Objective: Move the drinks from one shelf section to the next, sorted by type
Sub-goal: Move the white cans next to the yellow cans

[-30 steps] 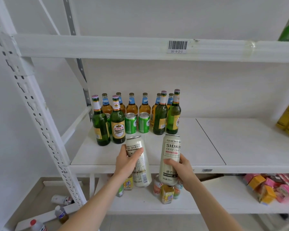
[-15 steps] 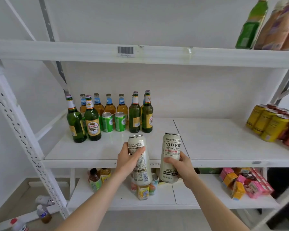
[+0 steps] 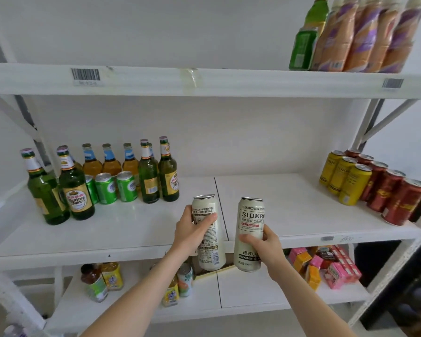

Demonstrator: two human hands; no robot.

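Observation:
My left hand (image 3: pixel 192 231) grips a tall cream beer can (image 3: pixel 208 242), held upright in front of the middle shelf's edge. My right hand (image 3: pixel 265 246) grips a second cream can (image 3: pixel 249 229) marked SIDKRO, also upright, just to the right. Both cans hang near the seam between the two sections of the middle shelf (image 3: pixel 277 205). On the left section stand green beer bottles (image 3: pixel 75 188), amber bottles (image 3: pixel 111 159) and small green cans (image 3: pixel 106 188). At the right section's far end stand yellow cans (image 3: pixel 345 178) and red cans (image 3: pixel 396 198).
A white upright post (image 3: pixel 365 122) bounds the right section. The top shelf carries a green bottle (image 3: pixel 306 37) and brown-purple bottles (image 3: pixel 365 37). The lower shelf holds small juice bottles (image 3: pixel 100 280) on the left and pink and orange cartons (image 3: pixel 326 266) on the right.
The view has swung to the right, bringing the right section with its yellow and red cans into sight. Both hands keep holding their cans, now nearer the seam between sections.

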